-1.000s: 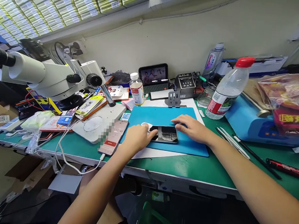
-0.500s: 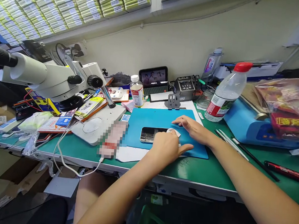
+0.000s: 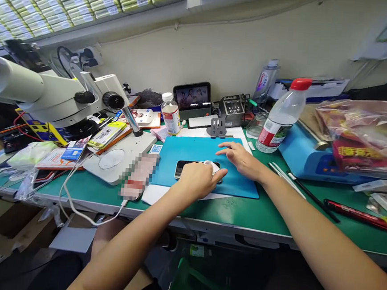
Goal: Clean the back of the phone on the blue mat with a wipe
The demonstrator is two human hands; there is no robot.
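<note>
We look down at a green workbench (image 3: pixel 231 213). Near the centre of the frame, a dark-screened phone (image 3: pixel 181 168) lies on a blue mat (image 3: pixel 180 146), partly covered by the person's left hand (image 3: pixel 198 178). That hand is curled, its fingers closed on a white wipe (image 3: pixel 212 166) over the phone, its thumb stretched out to the right. Just right of centre, we see the right hand (image 3: pixel 241 160) loosely spread above the mat, near the phone. A microscope (image 3: pixel 55 94) fills the left of the frame; a red-capped bottle (image 3: pixel 277 122) stands right of centre, above the right hand.
</note>
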